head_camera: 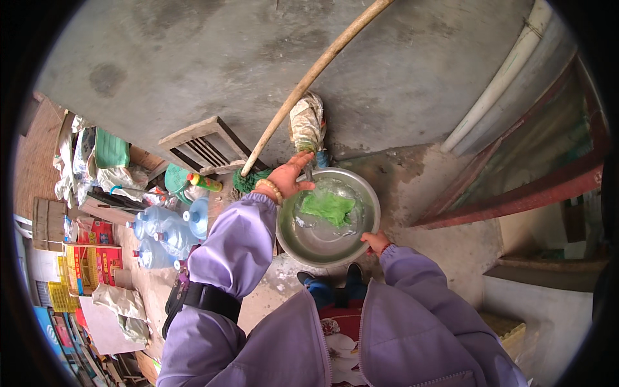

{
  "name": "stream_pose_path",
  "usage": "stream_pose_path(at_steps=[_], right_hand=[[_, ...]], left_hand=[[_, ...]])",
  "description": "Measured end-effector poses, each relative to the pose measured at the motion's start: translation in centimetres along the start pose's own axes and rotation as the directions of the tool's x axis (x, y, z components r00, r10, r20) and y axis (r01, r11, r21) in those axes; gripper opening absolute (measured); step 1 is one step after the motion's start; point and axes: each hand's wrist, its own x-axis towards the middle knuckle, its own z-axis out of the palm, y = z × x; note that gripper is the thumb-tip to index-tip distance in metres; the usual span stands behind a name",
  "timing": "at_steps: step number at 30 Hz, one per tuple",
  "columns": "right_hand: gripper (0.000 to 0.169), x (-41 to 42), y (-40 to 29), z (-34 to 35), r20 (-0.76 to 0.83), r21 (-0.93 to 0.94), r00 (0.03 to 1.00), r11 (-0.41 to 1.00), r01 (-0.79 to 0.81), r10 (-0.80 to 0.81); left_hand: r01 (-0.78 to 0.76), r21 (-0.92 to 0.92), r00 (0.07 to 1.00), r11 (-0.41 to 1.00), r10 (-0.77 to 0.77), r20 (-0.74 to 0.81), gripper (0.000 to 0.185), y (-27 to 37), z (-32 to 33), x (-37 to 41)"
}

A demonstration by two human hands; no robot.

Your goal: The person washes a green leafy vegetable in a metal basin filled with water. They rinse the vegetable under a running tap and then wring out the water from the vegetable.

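A wide metal basin [329,256] with water in it stands before me, below a metal tap [308,172]. A bright green cloth [329,208] lies in the water, and water seems to run down from the tap onto it. My left hand [286,176], a beaded bracelet on its wrist, is at the tap, fingers above and thumb below it. At the near right, my right hand [377,242] grips the basin's rim, its thumb on top. Wrapped cloth [307,118] covers the pipe above the tap.
A wooden pole [309,80] leans across the wall, ending at a green mop head [250,180]. Left of it are a wooden frame [208,147], a yellow-green bottle [205,182] and several water jugs [164,232]. A red-framed screen [527,159] stands at right.
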Motion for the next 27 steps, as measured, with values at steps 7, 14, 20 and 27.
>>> stream_pose_path(at_steps=[7, 14, 20, 27], right_hand=[[0.025, 1.0, 1.0, -0.7, 0.002, -0.026, 1.000, 1.000, -0.006, 0.006], [0.040, 1.7, 0.8, -0.2, 0.015, -0.062, 0.999, 0.997, -0.039, 0.040], [0.040, 0.9, 0.5, 0.7, 0.006, -0.052, 1.000, 0.999, -0.004, 0.004], [0.034, 1.3, 0.7, 0.0, 0.059, -0.078, 0.997, 0.996, -0.046, 0.051]], left_hand=[[0.240, -0.147, 0.958, 0.960, -0.259, -0.123, 0.085, 2.0, 0.7, -0.7], [0.209, -0.175, 0.962, 0.962, -0.235, -0.142, 0.086, 0.6, 1.5, -0.9], [0.210, -0.182, 0.950, 0.961, -0.245, -0.196, 0.081, 0.0, 2.2, -1.2], [0.266, -0.175, 0.943, 0.948, -0.294, -0.156, 0.083, 1.3, 1.7, -1.1]])
